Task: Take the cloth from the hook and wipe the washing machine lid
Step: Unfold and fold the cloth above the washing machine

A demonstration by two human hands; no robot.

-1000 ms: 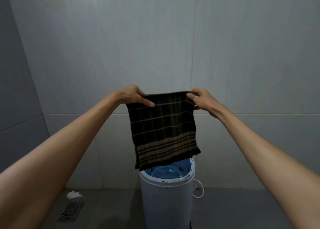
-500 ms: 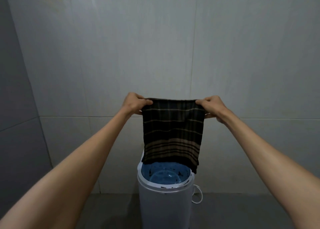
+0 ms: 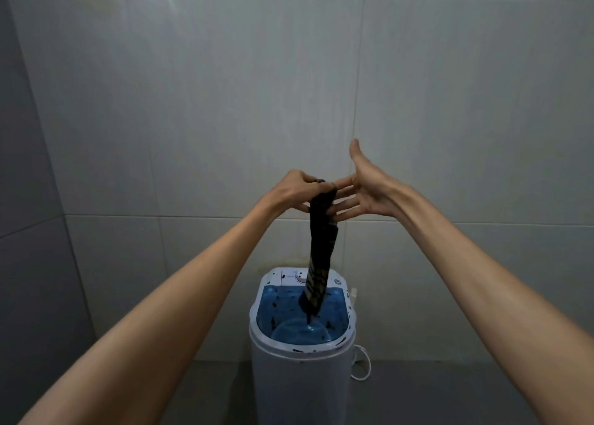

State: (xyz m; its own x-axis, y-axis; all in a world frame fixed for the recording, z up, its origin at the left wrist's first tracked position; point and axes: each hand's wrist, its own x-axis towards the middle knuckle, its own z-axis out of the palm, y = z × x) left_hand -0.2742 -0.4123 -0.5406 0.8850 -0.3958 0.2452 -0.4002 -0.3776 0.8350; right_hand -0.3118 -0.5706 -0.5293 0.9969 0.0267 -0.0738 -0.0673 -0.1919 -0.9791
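We are past the fetching step: no hook shows in this view and the cloth (image 3: 322, 251) is already in our grasp, hanging as a narrow, bunched strip in front of the tiled wall (image 3: 199, 109). Our left hand (image 3: 297, 193) is closed around its top end, fingers pinched tight on the gathered fabric, while our right hand (image 3: 366, 190) is spread wide with the palm turned inward, its fingertips just beside or brushing the cloth's upper part; we cannot tell whether they touch. The lower end of the cloth appears in front of the washing machine lid (image 3: 289, 309), but we cannot say whether it reaches it. The lid is a blue translucent panel set in the white top of the washing machine (image 3: 299, 379), and it carries dark specks and smears, as does the white rim. We judge the step in hand to be gathering the cloth into a wad fit for wiping; the next move calls for closing the right hand around the fabric or letting the left take it all, then lowering it flat onto the lid. Room is generous above and to both sides of the machine. The control strip at the back edge, the wall close behind it, and the white cord (image 3: 361, 363) looping at the machine's right side are the edges to mind.
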